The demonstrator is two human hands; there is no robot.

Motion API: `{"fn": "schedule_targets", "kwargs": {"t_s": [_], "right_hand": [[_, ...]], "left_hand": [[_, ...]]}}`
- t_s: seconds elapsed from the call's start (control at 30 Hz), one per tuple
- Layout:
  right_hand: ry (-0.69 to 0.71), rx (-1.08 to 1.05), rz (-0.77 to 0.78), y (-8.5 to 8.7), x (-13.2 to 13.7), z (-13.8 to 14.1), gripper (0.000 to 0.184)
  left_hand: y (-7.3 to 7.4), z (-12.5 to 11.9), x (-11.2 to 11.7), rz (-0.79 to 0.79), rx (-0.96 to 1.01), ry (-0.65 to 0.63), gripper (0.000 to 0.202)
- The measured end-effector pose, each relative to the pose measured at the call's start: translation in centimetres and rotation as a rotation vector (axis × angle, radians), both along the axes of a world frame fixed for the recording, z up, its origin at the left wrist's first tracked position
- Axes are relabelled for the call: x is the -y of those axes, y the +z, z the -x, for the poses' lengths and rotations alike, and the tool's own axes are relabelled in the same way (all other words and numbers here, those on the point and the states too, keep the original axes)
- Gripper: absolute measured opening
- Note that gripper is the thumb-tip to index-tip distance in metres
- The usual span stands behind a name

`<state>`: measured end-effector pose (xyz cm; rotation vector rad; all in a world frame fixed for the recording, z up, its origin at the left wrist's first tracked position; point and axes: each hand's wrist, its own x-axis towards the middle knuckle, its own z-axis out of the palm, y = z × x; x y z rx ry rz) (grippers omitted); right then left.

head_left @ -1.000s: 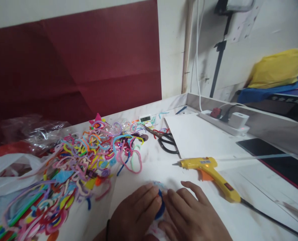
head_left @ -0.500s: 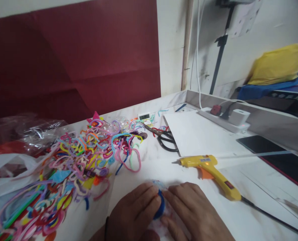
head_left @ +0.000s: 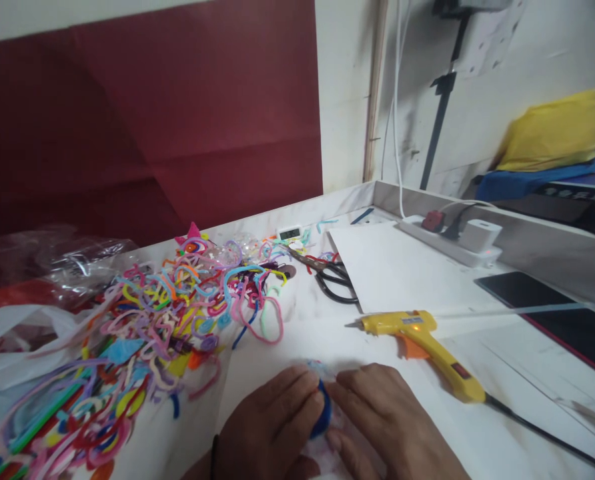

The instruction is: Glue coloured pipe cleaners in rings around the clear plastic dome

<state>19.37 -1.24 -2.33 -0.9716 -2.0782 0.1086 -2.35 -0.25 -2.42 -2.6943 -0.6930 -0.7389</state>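
Observation:
My left hand (head_left: pixel 282 419) is closed over a blue pipe cleaner (head_left: pixel 322 415), which curves along its fingertips at the front of the table. From the other side my right hand (head_left: pixel 383 415) presses its fingers and thumb on a whitish, see-through piece (head_left: pixel 333 445) beneath and beside the blue curve. Red and blue specks show at the far end of this piece; the hands hide most of it. Beyond my right hand lies a yellow glue gun (head_left: pixel 422 343), its nozzle pointing left and an orange light glowing on its body.
Left of my hands spreads a tangled heap of colourful pipe cleaners (head_left: pixel 177 320), with a white plastic bag (head_left: pixel 22 333) at its edge. Black-handled scissors (head_left: pixel 335 280) lie behind. White paper (head_left: pixel 402 267), a power strip (head_left: pixel 442 243) and a dark phone (head_left: pixel 517 293) are at the right.
Both hands stay almost in place around the blue pipe cleaner. A bit more of the blue curve shows between them. The whole view has shifted slightly; the glue gun and heap lie as before.

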Motion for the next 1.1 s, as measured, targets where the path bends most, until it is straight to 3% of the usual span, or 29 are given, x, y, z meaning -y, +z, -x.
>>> {"fn": "schedule_targets", "kwargs": {"t_s": [0.2, 0.47, 0.67, 0.8, 0.93, 1.1], "right_hand": [[-0.119, 0.039, -0.316, -0.9, -0.5, 1.5, 0.042], [-0.119, 0.063, -0.349, -0.9, -0.5, 2.0, 0.047], [-0.131, 0.029, -0.352, -1.2, -0.4, 2.1, 0.047], [-0.083, 0.031, -0.27, -1.1, -0.5, 1.7, 0.04], [0.003, 0.085, -0.076, -0.2, -0.4, 1.1, 0.018], [0.118, 0.254, 0.138, 1.6, -1.1, 0.1, 0.027]], "left_hand": [[0.1, -0.3, -0.1, -0.07, -0.025, -0.004, 0.038], [-0.1, 0.5, -0.6, -0.04, -0.03, -0.031, 0.034], [-0.3, 0.9, -0.7, 0.182, 0.044, -0.089, 0.052], [-0.9, 1.0, -0.5, 0.138, 0.083, -0.073, 0.055], [-2.5, 1.2, -0.6, 0.023, 0.071, -0.01, 0.056], [-3.5, 0.4, -0.8, -0.08, 0.137, 0.065, 0.055]]}}
